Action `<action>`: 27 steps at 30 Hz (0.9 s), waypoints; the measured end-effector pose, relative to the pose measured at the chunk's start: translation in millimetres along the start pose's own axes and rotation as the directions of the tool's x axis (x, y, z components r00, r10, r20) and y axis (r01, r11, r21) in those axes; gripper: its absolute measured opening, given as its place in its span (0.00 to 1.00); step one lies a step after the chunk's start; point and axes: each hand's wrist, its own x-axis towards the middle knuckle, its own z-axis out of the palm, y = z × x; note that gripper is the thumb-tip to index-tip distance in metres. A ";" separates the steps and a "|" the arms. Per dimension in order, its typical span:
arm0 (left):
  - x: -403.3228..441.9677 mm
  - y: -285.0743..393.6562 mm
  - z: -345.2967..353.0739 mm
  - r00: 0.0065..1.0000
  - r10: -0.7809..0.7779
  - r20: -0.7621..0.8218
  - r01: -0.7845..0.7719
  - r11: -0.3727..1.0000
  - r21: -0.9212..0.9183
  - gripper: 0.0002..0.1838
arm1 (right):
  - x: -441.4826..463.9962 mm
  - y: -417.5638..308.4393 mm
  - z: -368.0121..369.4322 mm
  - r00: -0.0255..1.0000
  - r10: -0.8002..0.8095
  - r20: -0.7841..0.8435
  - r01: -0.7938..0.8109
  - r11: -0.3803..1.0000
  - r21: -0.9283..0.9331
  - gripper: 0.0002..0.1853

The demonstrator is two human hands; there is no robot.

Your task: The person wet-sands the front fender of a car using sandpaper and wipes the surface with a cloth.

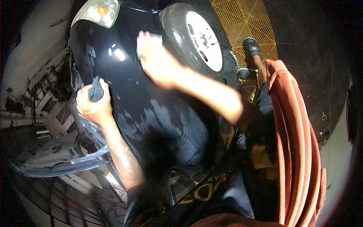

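A black car panel [128,72] fills the middle, with wet, greyish patches on its surface. My left hand [92,100] is closed round a dark, crumpled cloth [96,90] at the panel's left edge. Over the upper part of the panel, near the tyre, is my right hand [151,53], blurred by motion. Its fingers are bent round a pale, flat-edged object [156,37], mostly hidden, which lies against or just above the panel. A headlight [100,12] sits at the panel's top left.
A tyre with a white wheel [204,41] stands at the upper right of the panel. Beyond it are yellow and black floor tiles [247,22] and my foot in a dark clog [252,48]. Reddish-brown fabric [297,132] hangs at right. A detached dark car part [68,166] lies lower left.
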 end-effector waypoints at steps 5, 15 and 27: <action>2.7 3.9 -3.7 0.998 0.059 0.010 -0.060 0.998 0.035 0.16 | -184.2 -40.7 -5.6 0.992 0.056 0.114 -0.107 0.852 0.512 0.39; 1.7 0.4 -1.1 0.999 -0.022 0.033 0.023 1.000 -0.006 0.16 | -107.9 -7.8 -5.0 0.975 0.146 0.167 -0.177 0.966 0.190 0.36; -106.0 7.1 -150.1 0.584 0.735 0.345 -0.469 0.652 -0.596 0.20 | -193.3 -87.1 -21.4 0.987 -0.036 0.157 -0.023 0.932 0.361 0.33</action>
